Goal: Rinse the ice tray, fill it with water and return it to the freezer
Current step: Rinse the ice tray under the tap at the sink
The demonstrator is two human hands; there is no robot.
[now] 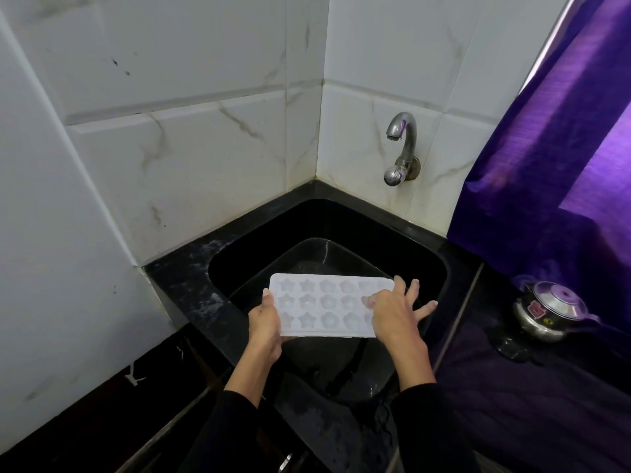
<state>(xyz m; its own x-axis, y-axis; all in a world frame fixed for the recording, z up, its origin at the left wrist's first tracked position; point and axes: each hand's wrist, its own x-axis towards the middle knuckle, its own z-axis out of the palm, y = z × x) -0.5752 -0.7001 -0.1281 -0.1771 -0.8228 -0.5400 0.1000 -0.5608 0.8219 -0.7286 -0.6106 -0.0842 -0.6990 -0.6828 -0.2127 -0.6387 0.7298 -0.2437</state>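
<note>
A white ice tray [321, 303] with star- and flower-shaped cells is held level over the black sink [433, 264]. My left hand [264, 324] grips the tray's left end, thumb on top. My right hand [394, 312] lies on the tray's right end with fingers spread and fairly straight, covering the last cells. The cells look empty of water, though I cannot be sure. A chrome tap [403, 145] sticks out of the right wall above the sink's far corner; no water runs from it.
White marble-look tiles line both walls of the corner. A black counter [177, 274] rims the sink. A purple curtain [553, 165] hangs at the right, and a small steel pot with a lid [549, 310] stands on the counter below it.
</note>
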